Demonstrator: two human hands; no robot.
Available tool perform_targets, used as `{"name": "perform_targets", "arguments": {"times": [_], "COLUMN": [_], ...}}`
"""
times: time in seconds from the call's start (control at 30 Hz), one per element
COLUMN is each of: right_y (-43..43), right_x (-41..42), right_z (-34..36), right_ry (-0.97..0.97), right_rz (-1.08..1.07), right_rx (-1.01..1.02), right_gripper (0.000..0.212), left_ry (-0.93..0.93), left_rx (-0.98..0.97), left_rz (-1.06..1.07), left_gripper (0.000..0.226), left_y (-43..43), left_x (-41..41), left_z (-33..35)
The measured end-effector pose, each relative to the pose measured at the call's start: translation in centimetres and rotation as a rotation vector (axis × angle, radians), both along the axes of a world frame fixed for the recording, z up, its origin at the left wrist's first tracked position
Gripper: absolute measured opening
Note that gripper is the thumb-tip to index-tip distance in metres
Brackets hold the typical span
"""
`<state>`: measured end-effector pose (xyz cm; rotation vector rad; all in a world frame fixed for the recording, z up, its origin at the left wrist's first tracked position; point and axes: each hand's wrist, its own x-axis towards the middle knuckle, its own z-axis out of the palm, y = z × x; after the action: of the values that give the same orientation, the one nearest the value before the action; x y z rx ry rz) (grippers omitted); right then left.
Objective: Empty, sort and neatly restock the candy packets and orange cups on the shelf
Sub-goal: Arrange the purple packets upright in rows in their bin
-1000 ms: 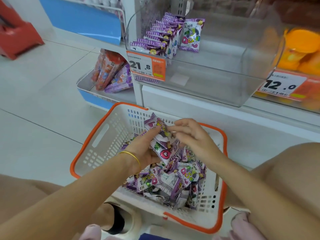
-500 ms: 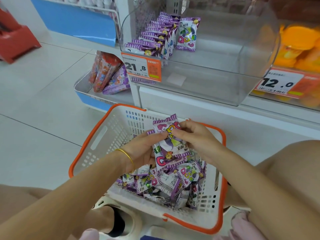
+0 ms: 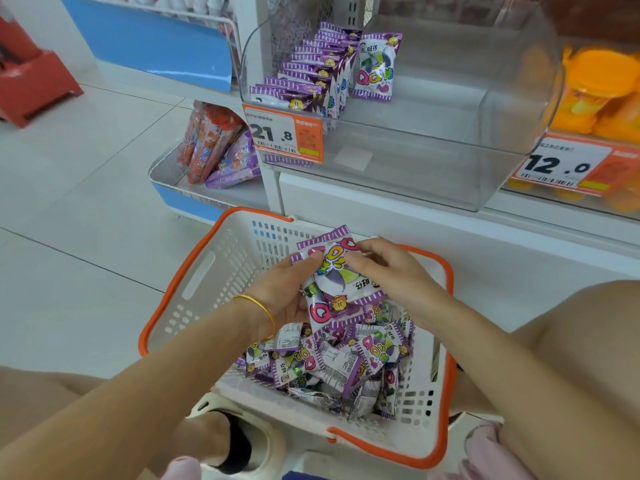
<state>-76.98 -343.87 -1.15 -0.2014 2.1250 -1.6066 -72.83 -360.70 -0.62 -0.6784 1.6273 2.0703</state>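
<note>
**PACKET STACK HELD OVER BASKET: HAZARDS AND MATERIALS**

**State.** The left grip (image 3: 284, 296) is closed around a small stack of candy packets (image 3: 332, 271), thumb on top and fingers curled beneath. The right grip (image 3: 391, 268) pinches the uppermost packet at its edge. The stack sits above the basket (image 3: 207, 271), over a jumbled heap of loose packets (image 3: 346, 358). The stack probably holds 2 or 3 packets; the overlap hides the count.

**Hazards.**
1. Slip: the film looks glossy and slick, so an uneven pinch could let packets fan out and fall back into the heap.
2. Topple: the shelved row (image 3: 311, 74) stands on edge at the left of the clear bin (image 3: 450, 150). A careless insertion could knock it flat (1 packet leans against the row's right side).

**Materials.** The packets are flat pillow pouches of purple-and-white printed film with striped, crimped end seals. The basket is rigid white perforated plastic with an orange rim. The bin is transparent, with a curved front wall. The orange cups (image 3: 595, 95) sit in the next compartment to the right.
</note>
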Motion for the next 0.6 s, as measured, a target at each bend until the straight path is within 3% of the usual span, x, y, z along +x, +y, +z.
{"name": "perform_targets", "arguments": {"times": [0.13, 0.27, 0.43, 0.6], "right_y": [0.4, 1.3, 2.8, 2.8], "right_x": [0.0, -1.1, -2.1, -2.0], "right_z": [0.5, 1.2, 2.3, 2.3], "right_ry": [-0.085, -0.248, -0.046, -0.034], "right_rz": [0.053, -0.192, -0.281, -0.251], "right_rx": [0.081, -0.185, -0.168, -0.213], "right_gripper": [0.020, 0.016, 0.024, 0.010], "left_ry": [0.043, 0.030, 0.009, 0.090], "left_rx": [-0.002, 0.007, -0.004, -0.251], "left_rz": [0.036, 0.020, 0.012, 0.085], "left_gripper": [0.035, 0.027, 0.024, 0.011], "left_y": [-0.5, -1.1, -1.6, -1.6], "left_x": [-0.4, -0.4, -0.7, -1.0], "left_z": [-0.1, -0.3, -0.4, -1.2]}}
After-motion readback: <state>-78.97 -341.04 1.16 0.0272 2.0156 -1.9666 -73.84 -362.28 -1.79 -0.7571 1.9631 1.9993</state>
